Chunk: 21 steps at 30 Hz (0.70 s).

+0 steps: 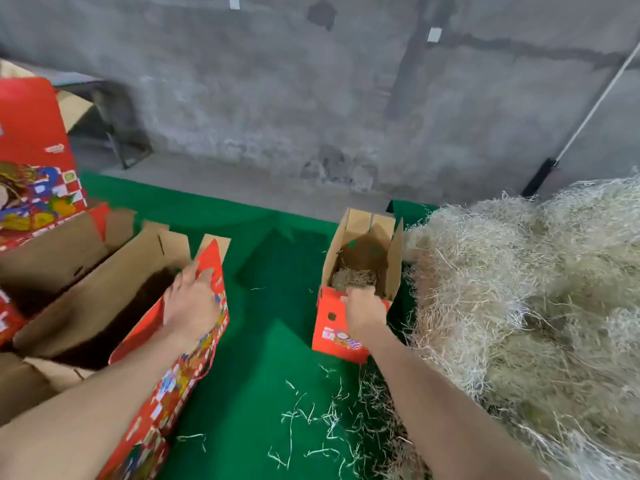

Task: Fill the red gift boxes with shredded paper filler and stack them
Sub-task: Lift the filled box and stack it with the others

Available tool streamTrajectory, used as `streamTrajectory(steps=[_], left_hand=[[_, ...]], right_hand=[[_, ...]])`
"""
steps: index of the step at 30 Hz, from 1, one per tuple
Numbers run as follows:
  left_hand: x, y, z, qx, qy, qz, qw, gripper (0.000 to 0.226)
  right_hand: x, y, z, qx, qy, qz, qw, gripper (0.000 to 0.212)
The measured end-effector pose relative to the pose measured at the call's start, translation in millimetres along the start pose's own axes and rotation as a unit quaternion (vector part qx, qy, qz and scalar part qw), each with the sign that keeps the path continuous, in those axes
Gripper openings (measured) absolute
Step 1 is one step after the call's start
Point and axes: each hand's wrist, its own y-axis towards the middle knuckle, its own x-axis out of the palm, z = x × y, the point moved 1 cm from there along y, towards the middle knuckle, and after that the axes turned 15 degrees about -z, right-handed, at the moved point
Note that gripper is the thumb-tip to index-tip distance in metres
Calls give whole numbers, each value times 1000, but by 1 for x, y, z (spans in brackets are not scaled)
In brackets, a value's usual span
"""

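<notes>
Backdrop: grey concrete wall (277, 81) behind a green-covered counter (277, 358).
Filler supply: a big heap of shredded paper (519, 306) fills the right side, just beside the work spot, probably so it is within easy reach.
Small red box (332, 334): upright at centre right, flaps open, with a thin wad of filler (353, 277) low inside (far from full, I judge).
Right hand (365, 311): fingers curled over the box's near rim; the grip seems closed on the cardboard, likely to steady it, though blur hides the fingertips.
Large red box (173, 375): open and dark inside, near left.
Left hand (192, 303): its grip pinches the top edge of the printed wall, apparently holding the mouth open.
Finished pile: more red boxes (31, 150) far left.
Spill: loose strands (318, 417) lie near the front edge.
</notes>
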Motion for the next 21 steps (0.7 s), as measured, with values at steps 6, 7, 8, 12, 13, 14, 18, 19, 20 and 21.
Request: streamTrajectory(steps=[6, 7, 8, 12, 13, 14, 18, 19, 20, 21], left_hand=[[-5, 9, -24, 36, 64, 38, 997, 60], [-4, 9, -25, 40, 53, 36, 997, 60], [-5, 9, -25, 46, 45, 33, 997, 60], [-11, 0, -30, 54, -17, 73, 996, 54], [-13, -3, -32, 42, -3, 96, 995, 54], [-15, -8, -39, 11, 19, 105, 994, 55], [-22, -10, -49, -110, -16, -50, 993, 38], [-23, -11, -47, -105, -15, -80, 991, 27], [-23, -11, -44, -93, -8, -91, 991, 20], [-21, -11, -41, -84, -4, -93, 992, 19]], right_hand=[[-23, 67, 24, 60, 3, -9, 998, 27], [-27, 76, 29, 70, 0, -19, 997, 30], [-28, 84, 36, 74, -6, -34, 997, 35], [-30, 99, 55, 121, 8, -113, 986, 56], [-33, 97, 56, 155, 68, -123, 978, 68], [-32, 91, 50, 171, 115, -103, 973, 79], [-24, 59, 11, -21, 50, 99, 994, 85], [-19, 48, -2, -67, 34, 91, 993, 79], [-14, 38, -16, -109, 23, 69, 991, 71], [-9, 29, -29, -146, 21, 43, 988, 62]])
